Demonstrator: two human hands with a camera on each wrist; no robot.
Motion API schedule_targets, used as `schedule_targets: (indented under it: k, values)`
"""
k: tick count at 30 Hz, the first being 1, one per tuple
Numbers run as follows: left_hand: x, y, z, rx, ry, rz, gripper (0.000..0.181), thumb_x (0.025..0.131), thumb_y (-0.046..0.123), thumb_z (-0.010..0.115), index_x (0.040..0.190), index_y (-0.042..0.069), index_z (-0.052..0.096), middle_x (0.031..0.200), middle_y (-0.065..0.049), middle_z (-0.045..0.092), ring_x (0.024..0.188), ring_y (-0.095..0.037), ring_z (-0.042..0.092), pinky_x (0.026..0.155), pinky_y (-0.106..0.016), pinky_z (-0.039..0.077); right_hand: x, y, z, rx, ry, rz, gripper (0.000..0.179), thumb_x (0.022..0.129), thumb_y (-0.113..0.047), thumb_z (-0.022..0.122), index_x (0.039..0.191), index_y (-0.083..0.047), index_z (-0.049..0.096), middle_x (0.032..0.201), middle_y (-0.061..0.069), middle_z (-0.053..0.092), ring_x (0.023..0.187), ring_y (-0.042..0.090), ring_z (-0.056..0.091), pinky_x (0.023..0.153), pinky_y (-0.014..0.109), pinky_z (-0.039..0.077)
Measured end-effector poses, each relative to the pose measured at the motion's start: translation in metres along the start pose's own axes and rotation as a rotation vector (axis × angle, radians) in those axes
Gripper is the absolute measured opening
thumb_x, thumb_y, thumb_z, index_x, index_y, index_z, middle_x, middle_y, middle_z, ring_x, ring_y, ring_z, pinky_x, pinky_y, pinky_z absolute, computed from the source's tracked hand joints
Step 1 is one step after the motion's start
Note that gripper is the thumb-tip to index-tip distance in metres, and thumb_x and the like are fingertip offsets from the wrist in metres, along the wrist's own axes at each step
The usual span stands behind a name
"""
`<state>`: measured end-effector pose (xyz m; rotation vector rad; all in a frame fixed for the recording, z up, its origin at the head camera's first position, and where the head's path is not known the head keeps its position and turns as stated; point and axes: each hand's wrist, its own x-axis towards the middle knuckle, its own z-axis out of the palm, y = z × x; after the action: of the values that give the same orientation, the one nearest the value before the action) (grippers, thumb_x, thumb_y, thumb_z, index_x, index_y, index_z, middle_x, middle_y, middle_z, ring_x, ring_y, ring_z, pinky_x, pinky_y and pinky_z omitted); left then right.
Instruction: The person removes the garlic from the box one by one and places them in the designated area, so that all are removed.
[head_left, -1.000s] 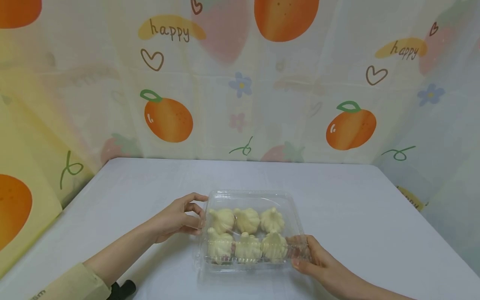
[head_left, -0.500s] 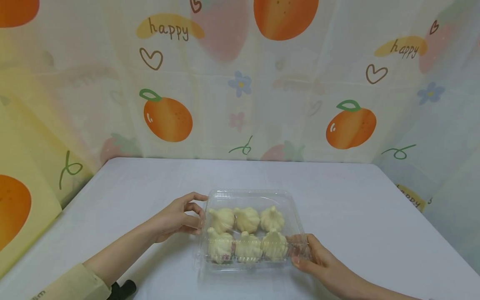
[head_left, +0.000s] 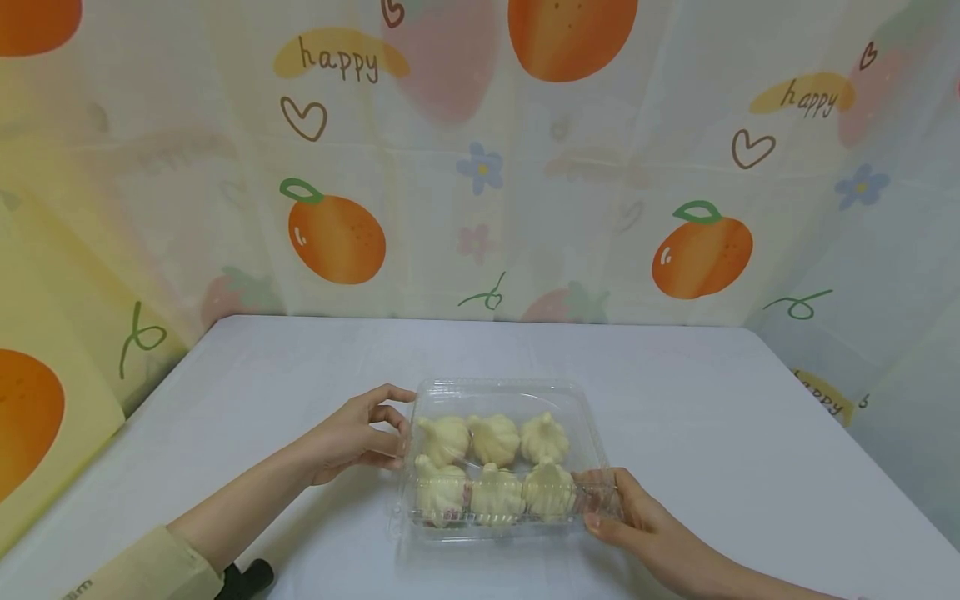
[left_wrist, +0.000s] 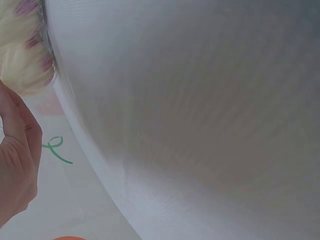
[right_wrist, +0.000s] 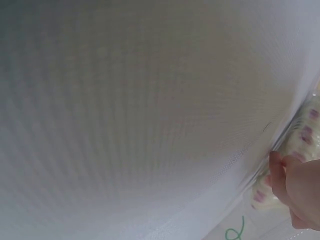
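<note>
In the head view a clear plastic clamshell box (head_left: 498, 396) sits near the middle of the white table, its lid down. Several pale garlic bulbs (head_left: 495, 442) lie inside in two rows, with purple marks showing in the wrist views. My left hand (head_left: 360, 437) holds the box's left side with bent fingers, the index finger at the upper left corner. At the lower right corner, my right hand (head_left: 630, 521) grips the box, thumb in front and fingers seen through the plastic. The right wrist view shows that hand (right_wrist: 300, 192) beside the garlic.
The white table (head_left: 712, 417) runs back to a hanging cloth (head_left: 420, 192) printed with oranges and hearts. A black cylindrical object (head_left: 251, 577) shows by the left sleeve (head_left: 161, 567) at the near edge.
</note>
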<state>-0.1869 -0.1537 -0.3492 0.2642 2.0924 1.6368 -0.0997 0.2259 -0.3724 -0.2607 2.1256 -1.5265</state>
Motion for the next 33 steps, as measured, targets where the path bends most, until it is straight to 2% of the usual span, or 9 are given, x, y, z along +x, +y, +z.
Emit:
schedule_targets:
  k: [3, 6, 7, 14, 17, 21, 28, 31, 33]
  values:
    - [0.0000, -0.0001, -0.0001, 0.004, 0.001, -0.001, 0.071, 0.082, 0.001, 0.065, 0.146, 0.003, 0.034, 0.100, -0.007, 0.055, 0.079, -0.016, 0.064, 0.074, -0.029, 0.062, 0.0006, 0.0024, -0.0008, -0.009, -0.020, -0.051, 0.057, 0.104, -0.029, 0.048, 0.145, 0.000, 0.021, 0.163, 0.029, -0.005, 0.149, 0.052, -0.009, 0.116, 0.074, 0.014]
    - [0.0002, 0.0000, 0.0001, -0.003, -0.001, 0.001, 0.072, 0.082, 0.001, 0.066, 0.146, 0.003, 0.033, 0.099, -0.007, 0.055, 0.079, -0.016, 0.064, 0.074, -0.028, 0.062, 0.0008, 0.0041, -0.0013, -0.021, -0.037, -0.094, 0.053, 0.105, -0.027, 0.046, 0.145, -0.002, 0.023, 0.160, 0.026, 0.014, 0.149, 0.049, 0.008, 0.117, 0.062, 0.031]
    - [0.0004, 0.0000, 0.0004, -0.007, -0.001, 0.002, 0.072, 0.082, 0.001, 0.066, 0.146, 0.003, 0.033, 0.099, -0.006, 0.055, 0.079, -0.015, 0.064, 0.073, -0.028, 0.062, 0.0006, 0.0045, -0.0013, -0.026, -0.039, -0.101, 0.052, 0.105, -0.026, 0.046, 0.145, -0.002, 0.023, 0.159, 0.025, 0.017, 0.148, 0.047, 0.011, 0.116, 0.059, 0.034]
    - [0.0012, -0.0016, 0.0002, -0.009, 0.005, -0.003, 0.072, 0.081, 0.002, 0.067, 0.146, 0.004, 0.034, 0.099, -0.006, 0.055, 0.079, -0.016, 0.064, 0.074, -0.029, 0.062, 0.0004, 0.0047, -0.0020, -0.039, -0.043, -0.111, 0.055, 0.105, -0.026, 0.045, 0.148, -0.002, 0.021, 0.161, 0.026, 0.014, 0.149, 0.047, 0.004, 0.118, 0.063, 0.025]
    - [0.0013, -0.0022, -0.0005, -0.004, 0.006, -0.002, 0.072, 0.081, 0.002, 0.067, 0.145, 0.004, 0.035, 0.098, -0.006, 0.055, 0.079, -0.016, 0.064, 0.074, -0.030, 0.062, 0.0004, 0.0051, -0.0023, -0.026, -0.049, -0.116, 0.055, 0.105, -0.025, 0.046, 0.148, -0.002, 0.021, 0.161, 0.026, 0.015, 0.149, 0.046, 0.007, 0.118, 0.035, 0.035]
    - [0.0016, -0.0023, -0.0008, -0.002, 0.005, -0.001, 0.072, 0.081, 0.002, 0.067, 0.145, 0.003, 0.035, 0.099, -0.006, 0.056, 0.079, -0.016, 0.064, 0.075, -0.030, 0.063, 0.0004, 0.0055, -0.0025, -0.006, -0.058, -0.128, 0.055, 0.105, -0.025, 0.046, 0.147, -0.001, 0.021, 0.160, 0.028, 0.017, 0.148, 0.047, 0.014, 0.101, 0.008, 0.037]
    - [0.0015, -0.0007, 0.0003, 0.005, 0.008, -0.004, 0.071, 0.081, 0.003, 0.068, 0.145, 0.004, 0.036, 0.098, -0.006, 0.056, 0.079, -0.016, 0.064, 0.074, -0.029, 0.062, 0.0001, 0.0053, -0.0021, 0.008, -0.065, -0.133, 0.054, 0.105, -0.024, 0.046, 0.146, 0.001, 0.022, 0.158, 0.030, 0.020, 0.146, 0.047, 0.023, 0.096, 0.004, 0.038]
    - [0.0016, -0.0002, 0.0003, 0.006, 0.012, -0.005, 0.072, 0.081, 0.003, 0.068, 0.145, 0.004, 0.036, 0.098, -0.005, 0.056, 0.079, -0.016, 0.064, 0.074, -0.029, 0.062, -0.0006, 0.0039, -0.0018, -0.011, -0.050, -0.112, 0.054, 0.105, -0.027, 0.046, 0.147, -0.001, 0.023, 0.159, 0.027, 0.021, 0.148, 0.045, 0.020, 0.101, 0.008, 0.037]
    - [0.0014, 0.0003, 0.0006, 0.006, 0.011, -0.001, 0.072, 0.081, 0.003, 0.068, 0.146, 0.004, 0.035, 0.098, -0.005, 0.057, 0.080, -0.016, 0.064, 0.074, -0.029, 0.062, -0.0011, 0.0031, -0.0014, -0.031, -0.038, -0.097, 0.054, 0.105, -0.028, 0.045, 0.147, -0.002, 0.024, 0.160, 0.026, 0.022, 0.148, 0.045, 0.019, 0.108, 0.017, 0.038]
